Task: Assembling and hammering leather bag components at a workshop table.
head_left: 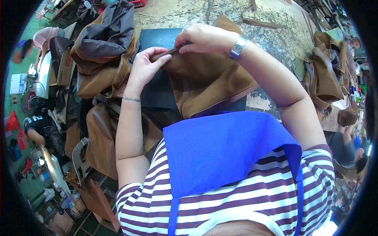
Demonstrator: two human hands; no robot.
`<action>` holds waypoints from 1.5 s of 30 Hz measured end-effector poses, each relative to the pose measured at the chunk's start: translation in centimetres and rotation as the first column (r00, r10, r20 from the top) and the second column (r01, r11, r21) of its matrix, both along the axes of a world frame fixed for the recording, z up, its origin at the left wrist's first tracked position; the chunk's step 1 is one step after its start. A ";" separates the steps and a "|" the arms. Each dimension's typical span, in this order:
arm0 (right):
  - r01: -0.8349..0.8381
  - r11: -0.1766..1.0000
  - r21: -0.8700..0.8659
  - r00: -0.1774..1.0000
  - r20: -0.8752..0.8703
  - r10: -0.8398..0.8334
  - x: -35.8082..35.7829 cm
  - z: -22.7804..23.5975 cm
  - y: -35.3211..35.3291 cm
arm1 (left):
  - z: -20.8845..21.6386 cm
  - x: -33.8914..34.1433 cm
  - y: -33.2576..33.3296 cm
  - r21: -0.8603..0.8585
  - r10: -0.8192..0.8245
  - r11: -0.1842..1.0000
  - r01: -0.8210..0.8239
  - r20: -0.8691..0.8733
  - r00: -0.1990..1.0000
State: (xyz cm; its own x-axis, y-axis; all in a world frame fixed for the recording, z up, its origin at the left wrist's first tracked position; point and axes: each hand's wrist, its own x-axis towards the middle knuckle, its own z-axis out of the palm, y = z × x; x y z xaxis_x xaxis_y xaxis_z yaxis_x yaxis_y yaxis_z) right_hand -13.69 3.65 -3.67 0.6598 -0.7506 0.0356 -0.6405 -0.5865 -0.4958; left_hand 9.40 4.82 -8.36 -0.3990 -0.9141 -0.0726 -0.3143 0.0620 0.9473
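A brown leather bag piece (208, 78) hangs from my two hands over a dark flat board (155, 94) on the worktable. My left hand (145, 65) pinches one end of its upper edge between thumb and fingers. Farther along that edge, my right hand (206, 38) is closed on the leather, its fingers bent down and partly hidden. Between the hands the edge looks like a narrow folded strip. Close to my left hand lies a heap of brown leather bags with dark grey lining (114, 29).
More brown leather bags (325, 76) lie at the table's right side. Leather strips (264, 23) rest on the worn tabletop (220, 11). Left of me, a chair (80, 157) bears brown leather (100, 137). Other people work at both sides, including one in a black shirt (39, 126).
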 end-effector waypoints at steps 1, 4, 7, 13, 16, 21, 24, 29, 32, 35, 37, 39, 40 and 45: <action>0.013 0.999 0.031 0.999 -0.036 -0.012 0.4 -0.4 0.0 | 0.1 0.0 0.0 0.002 -0.002 1.000 0.002 0.000 1.000; 0.029 0.999 0.036 0.997 0.075 -0.032 -0.1 -0.6 0.1 | 0.4 0.1 0.2 0.080 -0.003 0.997 0.007 -0.060 0.998; 0.070 0.973 0.219 0.977 0.181 -0.111 -0.6 -1.0 0.4 | 0.3 0.1 0.1 0.056 -0.017 0.998 0.020 -0.058 0.998; 0.070 0.976 0.206 0.982 0.156 -0.103 -0.8 -1.8 0.8 | 0.3 -0.4 -0.3 -0.006 -0.114 0.993 0.114 0.051 0.992; 0.066 0.964 0.256 0.973 0.200 -0.119 -0.4 -1.8 1.0 | 0.3 -0.7 -0.8 0.010 -0.146 0.989 0.146 0.036 0.989; 0.154 0.963 0.220 0.939 0.272 -0.212 -2.5 -1.0 1.7 | 1.3 -2.0 -2.0 0.019 -0.214 0.976 0.219 -0.149 0.965; 0.212 0.953 0.219 0.915 0.298 -0.272 -4.7 -0.4 2.6 | 2.1 -2.6 -3.0 -0.195 -0.239 0.955 0.224 -0.057 0.969; 0.286 0.914 0.288 0.857 0.351 -0.378 -6.5 -0.6 4.4 | 3.6 -3.7 -3.1 -0.315 -0.339 0.885 0.343 0.069 0.938; 0.303 0.912 0.276 0.859 0.335 -0.387 -6.9 0.0 5.2 | 5.0 -4.6 -3.3 -0.279 -0.366 0.859 0.429 0.250 0.896; 0.302 0.924 0.234 0.858 0.356 -0.370 -7.1 -0.7 5.3 | 5.6 -5.1 -3.2 -0.320 -0.377 0.800 0.508 0.390 0.840; 0.311 0.926 0.215 0.844 0.386 -0.373 -7.1 -0.9 5.4 | 6.1 -5.2 -2.6 -0.666 -0.146 0.437 0.604 0.610 0.779; 0.314 0.919 0.239 0.831 0.399 -0.388 -7.0 -0.8 5.6 | 5.6 -5.5 -2.5 -0.708 -0.120 0.390 0.588 0.594 0.795; 0.315 0.918 0.240 0.829 0.402 -0.389 -6.7 -0.7 5.6 | 5.4 -5.6 -2.5 -0.749 -0.093 0.343 0.567 0.573 0.814; 0.311 0.936 0.166 0.877 0.330 -0.350 -6.1 -0.6 5.7 | 5.8 -5.6 -2.4 -0.656 -0.172 0.458 0.600 0.596 0.784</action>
State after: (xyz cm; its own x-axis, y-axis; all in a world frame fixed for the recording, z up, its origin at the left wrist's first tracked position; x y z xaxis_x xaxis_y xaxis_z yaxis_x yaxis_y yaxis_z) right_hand -19.81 9.33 -4.31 0.3320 -0.9347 0.1267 -0.5620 -0.3038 -0.7693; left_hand 3.79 2.43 -2.60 -0.8493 -0.4131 0.3286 -0.3609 0.9087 0.2096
